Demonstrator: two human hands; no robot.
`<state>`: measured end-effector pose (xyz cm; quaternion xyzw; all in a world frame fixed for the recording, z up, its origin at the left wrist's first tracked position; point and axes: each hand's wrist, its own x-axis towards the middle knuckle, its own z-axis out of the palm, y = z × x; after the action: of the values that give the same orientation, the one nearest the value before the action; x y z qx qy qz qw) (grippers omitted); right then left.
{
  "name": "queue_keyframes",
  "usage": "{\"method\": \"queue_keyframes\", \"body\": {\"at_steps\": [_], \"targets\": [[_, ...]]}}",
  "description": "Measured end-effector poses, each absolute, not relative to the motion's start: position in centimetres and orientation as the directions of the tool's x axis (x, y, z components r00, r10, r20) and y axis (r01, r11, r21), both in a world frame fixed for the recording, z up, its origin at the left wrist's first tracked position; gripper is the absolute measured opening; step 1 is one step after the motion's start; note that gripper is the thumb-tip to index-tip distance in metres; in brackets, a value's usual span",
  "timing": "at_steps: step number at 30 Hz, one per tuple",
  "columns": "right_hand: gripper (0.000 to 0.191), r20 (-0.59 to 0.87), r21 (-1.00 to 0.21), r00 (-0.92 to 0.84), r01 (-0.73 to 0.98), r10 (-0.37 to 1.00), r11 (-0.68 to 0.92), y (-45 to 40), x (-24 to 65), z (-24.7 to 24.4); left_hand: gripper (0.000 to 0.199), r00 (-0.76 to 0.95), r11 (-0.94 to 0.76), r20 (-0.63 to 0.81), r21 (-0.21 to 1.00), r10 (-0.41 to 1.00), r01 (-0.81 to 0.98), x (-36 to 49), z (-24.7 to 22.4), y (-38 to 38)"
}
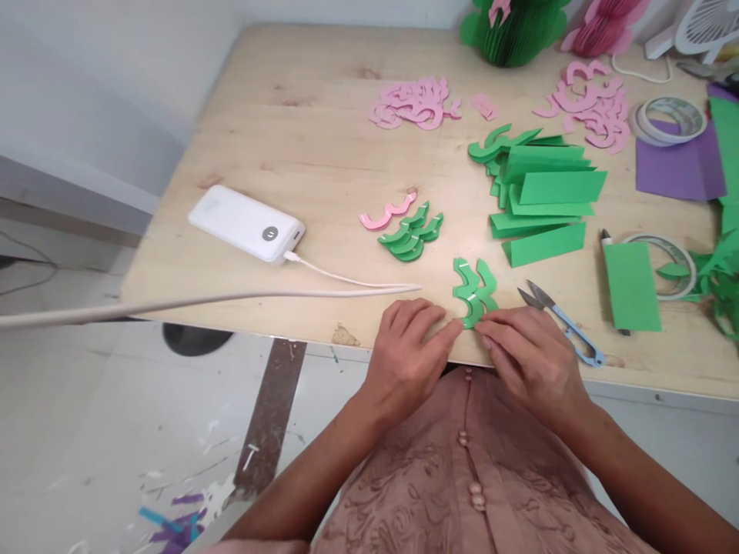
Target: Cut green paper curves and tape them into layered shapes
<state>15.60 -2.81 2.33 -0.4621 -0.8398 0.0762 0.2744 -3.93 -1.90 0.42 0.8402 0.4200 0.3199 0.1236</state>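
Wavy green paper pieces (474,292) lie at the table's front edge, with small white strips on some of them. My left hand (409,355) touches the lower left end of these pieces, its fingers bent together. On their lower right end my right hand (532,355) has its thumb and fingertips pinched. Just up and to the left sit a stack of wavy green pieces (411,233) and a pink wavy strip (388,211). Blue-handled snips (571,323) lie beside my right hand, blades apart.
A white power bank (245,221) with a cable is at left. Folded green papers (551,192), pink cutouts (412,103), tape rolls (673,121), purple paper (681,165) and a green card (633,286) lie farther back and right. Honeycomb decorations (516,27) stand behind.
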Motion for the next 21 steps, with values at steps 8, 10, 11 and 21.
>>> {"method": "queue_keyframes", "body": {"at_steps": [8,10,11,21], "targets": [[0.017,0.34,-0.333,-0.462,0.755,0.819,0.565,-3.41,15.98,1.99,0.026,0.497,-0.671,0.468,0.354,0.73,0.651,-4.22,-0.36,-2.02],[0.018,0.342,-0.323,-0.464,0.758,0.817,0.566,-3.44,15.92,1.97,0.026,0.51,-0.677,0.463,0.34,0.725,0.653,-4.29,-0.4,-2.06],[0.019,0.341,-0.319,-0.464,0.761,0.817,0.566,-3.45,15.88,1.98,0.027,0.515,-0.68,0.462,0.336,0.722,0.652,-4.31,-0.41,-2.08],[0.024,0.338,-0.217,-0.494,0.787,0.801,0.577,-3.59,15.67,1.81,0.026,0.517,-0.675,0.452,0.334,0.727,0.658,-4.3,-0.41,-2.05]]}}
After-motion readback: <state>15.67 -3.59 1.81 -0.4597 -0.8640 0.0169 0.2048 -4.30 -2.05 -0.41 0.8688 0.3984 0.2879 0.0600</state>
